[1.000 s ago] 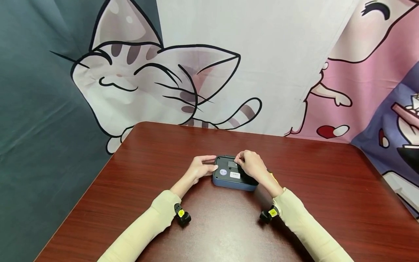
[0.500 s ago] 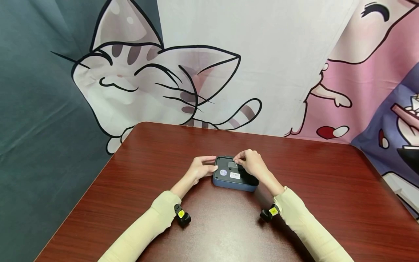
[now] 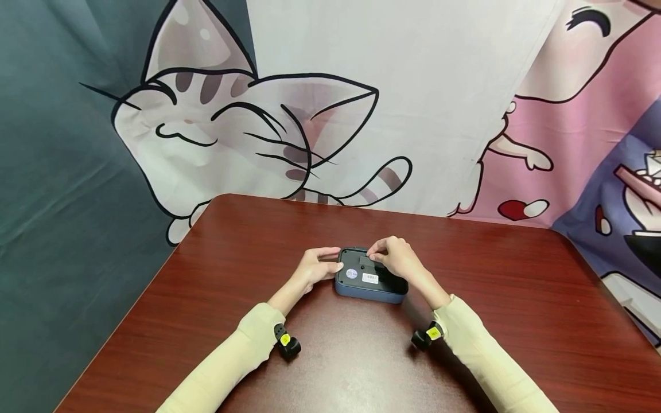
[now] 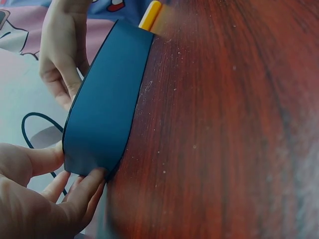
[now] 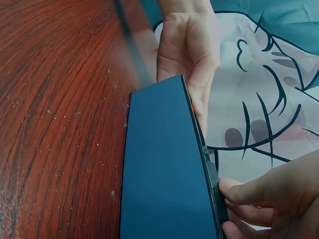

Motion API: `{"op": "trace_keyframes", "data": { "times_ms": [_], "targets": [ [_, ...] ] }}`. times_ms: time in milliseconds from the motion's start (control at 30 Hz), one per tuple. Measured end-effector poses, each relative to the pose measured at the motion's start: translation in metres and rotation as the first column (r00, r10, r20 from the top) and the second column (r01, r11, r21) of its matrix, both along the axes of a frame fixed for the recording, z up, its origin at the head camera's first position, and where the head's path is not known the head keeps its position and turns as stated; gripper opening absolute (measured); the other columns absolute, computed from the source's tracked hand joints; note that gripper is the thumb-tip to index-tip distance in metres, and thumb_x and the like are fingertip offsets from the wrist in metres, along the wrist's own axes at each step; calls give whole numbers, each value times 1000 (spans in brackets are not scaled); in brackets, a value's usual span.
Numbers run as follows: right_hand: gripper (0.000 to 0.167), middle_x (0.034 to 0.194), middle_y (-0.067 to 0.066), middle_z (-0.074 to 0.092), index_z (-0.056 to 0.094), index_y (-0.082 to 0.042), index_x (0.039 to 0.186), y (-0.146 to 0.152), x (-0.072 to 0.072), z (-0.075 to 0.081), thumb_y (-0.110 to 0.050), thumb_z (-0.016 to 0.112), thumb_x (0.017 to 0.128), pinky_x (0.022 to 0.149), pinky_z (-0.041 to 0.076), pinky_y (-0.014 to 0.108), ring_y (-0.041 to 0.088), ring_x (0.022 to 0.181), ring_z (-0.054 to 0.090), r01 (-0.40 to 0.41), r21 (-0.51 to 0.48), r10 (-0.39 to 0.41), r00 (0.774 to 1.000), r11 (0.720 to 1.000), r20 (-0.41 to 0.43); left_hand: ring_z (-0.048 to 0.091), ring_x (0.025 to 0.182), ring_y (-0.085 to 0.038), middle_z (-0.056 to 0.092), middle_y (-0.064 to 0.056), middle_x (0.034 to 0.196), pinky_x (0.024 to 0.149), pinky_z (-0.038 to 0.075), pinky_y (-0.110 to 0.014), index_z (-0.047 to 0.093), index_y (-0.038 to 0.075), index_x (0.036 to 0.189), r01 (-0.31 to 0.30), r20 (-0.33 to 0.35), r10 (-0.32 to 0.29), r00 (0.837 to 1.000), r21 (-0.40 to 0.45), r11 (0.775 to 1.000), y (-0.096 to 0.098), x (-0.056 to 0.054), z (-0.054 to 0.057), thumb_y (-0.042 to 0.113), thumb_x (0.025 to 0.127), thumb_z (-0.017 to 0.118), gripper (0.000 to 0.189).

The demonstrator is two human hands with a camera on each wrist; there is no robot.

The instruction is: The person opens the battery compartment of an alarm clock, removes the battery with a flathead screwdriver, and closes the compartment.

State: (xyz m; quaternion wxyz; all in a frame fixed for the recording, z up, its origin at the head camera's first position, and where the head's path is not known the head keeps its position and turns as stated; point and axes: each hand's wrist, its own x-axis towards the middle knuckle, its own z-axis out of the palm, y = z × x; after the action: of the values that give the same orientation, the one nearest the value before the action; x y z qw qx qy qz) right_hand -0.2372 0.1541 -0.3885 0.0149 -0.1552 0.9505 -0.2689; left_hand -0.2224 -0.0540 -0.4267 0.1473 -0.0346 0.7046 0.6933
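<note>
A blue box-shaped device (image 3: 372, 293) lies on the table, its black underside facing up with a round sticker and a white barcode label. My left hand (image 3: 315, 267) holds its left end, thumb at the top edge and fingers against the side, as the left wrist view shows. My right hand (image 3: 397, 257) is over the far part of the underside. In the right wrist view its thumb and fingertips pinch a small dark flat cover (image 5: 217, 191) that stands up from the black face. The fingers partly hide this cover in the head view.
A yellow rod-like thing (image 4: 150, 16) lies on the table beyond the device's right end. Black cameras are strapped to both wrists, close over the brown table (image 3: 258, 229). A printed cat curtain (image 3: 206, 143) hangs behind the table.
The small cover under my right fingertips looks darker and more tilted than before. My right hand has shifted very slightly; the left hand keeps its hold and the device stays in place.
</note>
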Motion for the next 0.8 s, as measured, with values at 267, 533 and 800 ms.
{"op": "trace_keyframes", "data": {
  "times_ms": [267, 533, 800],
  "targets": [
    [6, 82, 2, 74, 75, -10, 85, 1, 2, 0, -13, 70, 87, 69, 52, 32, 14, 74, 63, 3, -34, -4, 1000, 999, -19, 65, 89, -15, 60, -21, 129, 84, 59, -34, 58, 2, 130, -1, -3, 1, 1000, -5, 1000, 0, -1, -1, -5, 85, 66, 47],
    [5, 81, 2, 73, 75, -10, 85, 3, 3, 0, -12, 71, 86, 61, 47, 24, 11, 67, 57, 21, -58, -23, 999, 998, -46, 66, 91, -17, 60, -22, 129, 84, 59, -35, 58, 1, 130, 2, -9, -2, 1000, -8, 1000, 0, 1, -3, -5, 85, 66, 47],
    [5, 79, 2, 72, 74, -10, 87, 7, 6, 2, -12, 70, 87, 60, 46, 24, 10, 62, 55, 23, -69, -26, 998, 997, -51, 66, 89, -16, 60, -23, 128, 83, 60, -34, 58, 0, 130, -7, -13, 7, 1000, 3, 1000, 0, 1, -3, -7, 84, 66, 47]
  ]
}}
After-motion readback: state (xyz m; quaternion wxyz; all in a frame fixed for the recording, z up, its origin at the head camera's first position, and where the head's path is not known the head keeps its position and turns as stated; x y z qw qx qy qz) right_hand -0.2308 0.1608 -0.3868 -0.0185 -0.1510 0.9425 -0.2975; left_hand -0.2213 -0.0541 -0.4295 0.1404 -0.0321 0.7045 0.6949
